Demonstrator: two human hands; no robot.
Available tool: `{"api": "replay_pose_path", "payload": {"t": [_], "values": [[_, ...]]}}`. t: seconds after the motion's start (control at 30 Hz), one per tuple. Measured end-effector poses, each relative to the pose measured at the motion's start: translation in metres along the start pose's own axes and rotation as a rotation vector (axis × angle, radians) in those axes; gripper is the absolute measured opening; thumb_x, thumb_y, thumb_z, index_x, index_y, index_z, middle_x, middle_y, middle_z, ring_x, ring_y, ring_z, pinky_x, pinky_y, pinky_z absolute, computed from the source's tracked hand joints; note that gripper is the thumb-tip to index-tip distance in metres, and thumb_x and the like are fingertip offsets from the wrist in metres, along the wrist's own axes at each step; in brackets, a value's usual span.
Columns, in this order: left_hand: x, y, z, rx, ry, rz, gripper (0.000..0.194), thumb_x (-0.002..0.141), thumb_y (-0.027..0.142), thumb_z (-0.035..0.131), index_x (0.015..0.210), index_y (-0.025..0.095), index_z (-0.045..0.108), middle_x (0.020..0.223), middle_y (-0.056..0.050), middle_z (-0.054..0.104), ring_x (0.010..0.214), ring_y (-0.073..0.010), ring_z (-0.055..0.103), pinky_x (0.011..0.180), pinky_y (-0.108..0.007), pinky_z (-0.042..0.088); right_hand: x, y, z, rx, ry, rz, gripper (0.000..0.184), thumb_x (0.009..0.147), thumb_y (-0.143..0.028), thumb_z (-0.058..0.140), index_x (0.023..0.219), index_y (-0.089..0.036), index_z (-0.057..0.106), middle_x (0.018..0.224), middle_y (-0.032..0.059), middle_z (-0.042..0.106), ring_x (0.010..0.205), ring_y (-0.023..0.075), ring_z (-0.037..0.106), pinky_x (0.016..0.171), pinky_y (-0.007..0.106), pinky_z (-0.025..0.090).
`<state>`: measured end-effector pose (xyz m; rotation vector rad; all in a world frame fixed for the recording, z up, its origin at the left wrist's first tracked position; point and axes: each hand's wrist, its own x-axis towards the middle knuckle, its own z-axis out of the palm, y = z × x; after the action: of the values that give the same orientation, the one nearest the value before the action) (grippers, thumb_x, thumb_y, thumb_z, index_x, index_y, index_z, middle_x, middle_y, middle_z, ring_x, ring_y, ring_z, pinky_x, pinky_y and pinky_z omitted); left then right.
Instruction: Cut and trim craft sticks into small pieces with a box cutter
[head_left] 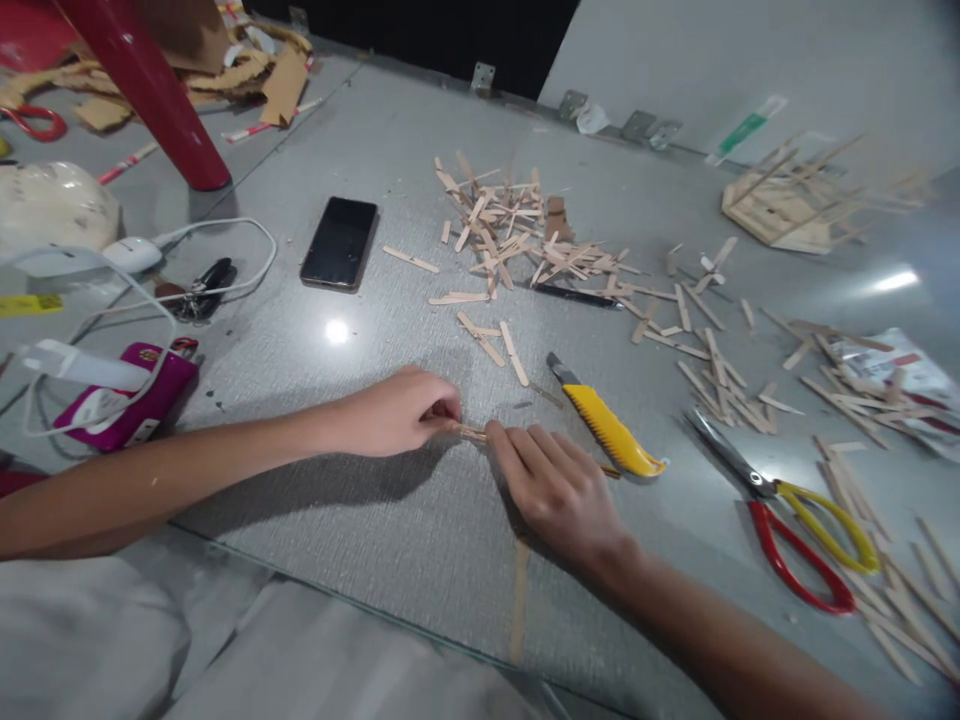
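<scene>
My left hand (405, 410) is closed, its thumb and fingertips pinching one end of a thin wooden stick (473, 433). The fingers of my right hand (559, 490) close on the same stick from the other side, low over the table. Only a short length shows between the two hands. A brownish tip pokes out past my right hand, by the yellow utility knife (611, 430); whether it belongs to this stick I cannot tell. Beyond the hands lies a heap of cut wooden craft-stick pieces (510, 225). Scissors (765, 490) with red and yellow handles rest at the right.
A phone (340, 243) lies left of the heap. Further left are a purple box (127, 395), a white cable (262, 235) and a red post (150, 100). A stick-built frame (787, 205) stands at the back right. Long sticks (892, 590) lie near the right edge.
</scene>
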<state>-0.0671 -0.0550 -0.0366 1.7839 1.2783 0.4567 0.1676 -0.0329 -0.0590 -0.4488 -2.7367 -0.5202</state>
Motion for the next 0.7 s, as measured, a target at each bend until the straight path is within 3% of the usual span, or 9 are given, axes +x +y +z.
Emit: {"api": "replay_pose_path", "payload": {"t": [0.17,0.7], "values": [[0.0019,-0.0017,0.0002,0.032,-0.007,0.007,0.02,0.091,0.022,0.062,0.074,0.013,0.066,0.059,0.001,0.059,0.055,-0.0098,0.046,0.056,-0.023,0.032,0.0006,0.0011,-0.001,0.042,-0.036,-0.01,0.023,0.097,-0.005,0.05,0.108,-0.002,0.069,0.071,0.0049,0.06,0.067,0.0185,0.048,0.061,0.033,0.036],[0.0036,0.001,-0.0019,-0.054,-0.032,-0.027,0.025,0.09,0.018,0.059,0.066,0.015,0.062,0.053,0.003,0.057,0.05,-0.0089,0.047,0.055,-0.023,0.033,0.0017,0.0024,-0.0041,0.079,-0.059,-0.007,0.024,0.099,-0.005,0.046,0.107,-0.004,0.069,0.072,0.0048,0.06,0.067,0.0189,0.048,0.06,0.033,0.036]]}}
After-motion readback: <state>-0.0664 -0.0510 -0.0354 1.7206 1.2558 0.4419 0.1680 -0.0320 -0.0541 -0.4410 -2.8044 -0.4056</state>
